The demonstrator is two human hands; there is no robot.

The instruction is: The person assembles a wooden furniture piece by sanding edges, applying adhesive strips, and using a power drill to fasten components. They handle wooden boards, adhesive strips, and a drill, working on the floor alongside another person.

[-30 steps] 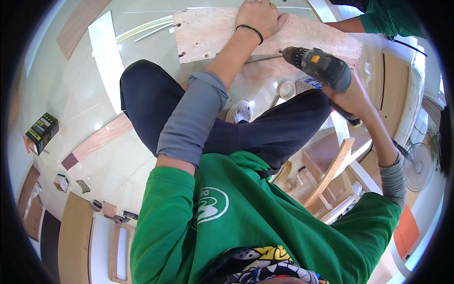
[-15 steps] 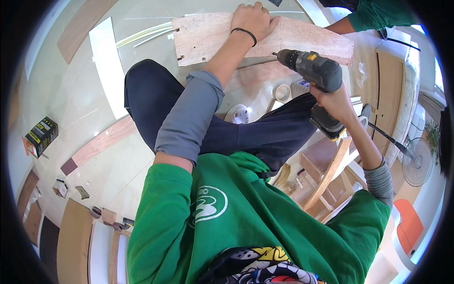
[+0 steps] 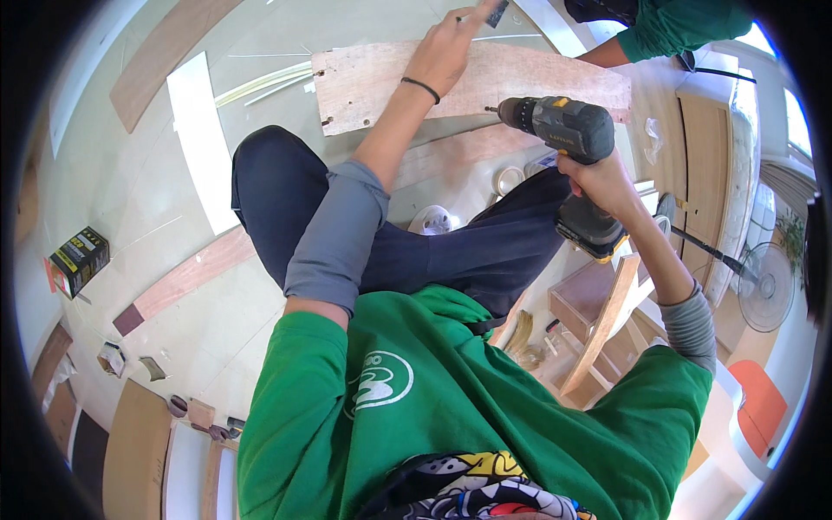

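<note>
looks like drilling, right hand (image 3: 607, 184) is gripping the drill (image 3: 572, 126) at the wooden board (image 3: 555, 76) lying past the knees (image 3: 276, 154), left hand (image 3: 440, 57) is hovering by a dark piece (image 3: 497, 14) (can't tell if it's holding it), so next move's probably needing a steadied board

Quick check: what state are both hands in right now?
Left hand: stretched out beside a small dark item; open or closed cannot be told.
Right hand: closed, holding the cordless drill.
</note>
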